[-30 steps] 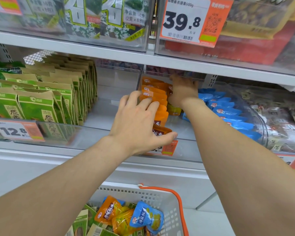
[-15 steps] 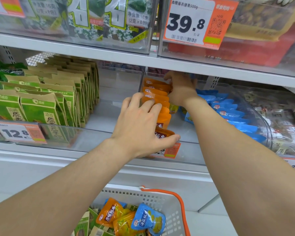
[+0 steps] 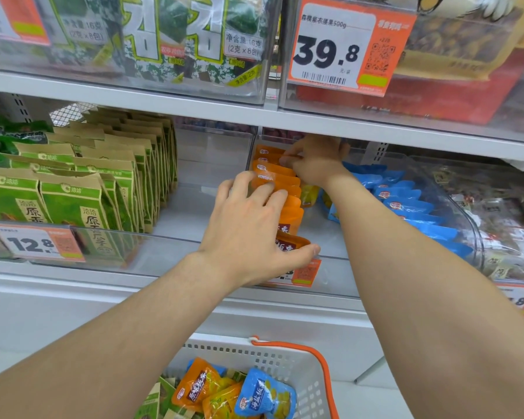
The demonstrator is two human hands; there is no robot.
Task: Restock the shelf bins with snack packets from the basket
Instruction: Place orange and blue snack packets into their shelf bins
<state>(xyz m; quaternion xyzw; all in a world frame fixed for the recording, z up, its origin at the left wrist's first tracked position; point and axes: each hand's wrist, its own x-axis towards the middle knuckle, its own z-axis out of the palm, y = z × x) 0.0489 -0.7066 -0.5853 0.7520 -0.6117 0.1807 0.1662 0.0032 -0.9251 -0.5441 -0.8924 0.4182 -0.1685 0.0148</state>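
Head view, and both arms are up in the clear bin (image 3: 330, 249) at centre frame. The orange packets (image 3: 288, 213) stand on edge in a row running from 6 to 12 o'clock down the bin, a blue row (image 3: 406, 204) just beside them at 3 o'clock. Standing them upright looks deliberate: faces forward, more per row.

The left hand (image 3: 251, 225) lies spread over the front of the orange row, fingers fairly straight on the packet tops, thumb hooked round the frontmost packet near the bin's front wall. It reads as a brace, keeping the row from toppling forward.

The right hand (image 3: 315, 161) reaches to the back, at 12 o'clock, under the upper shelf (image 3: 194, 107). Its fingers are curled, pinching the top of a rear orange packet, probably seating or straightening it.

Down at 6 o'clock, the basket (image 3: 309, 385) holds more orange and blue packets, so I'd say restocking is far from finished.
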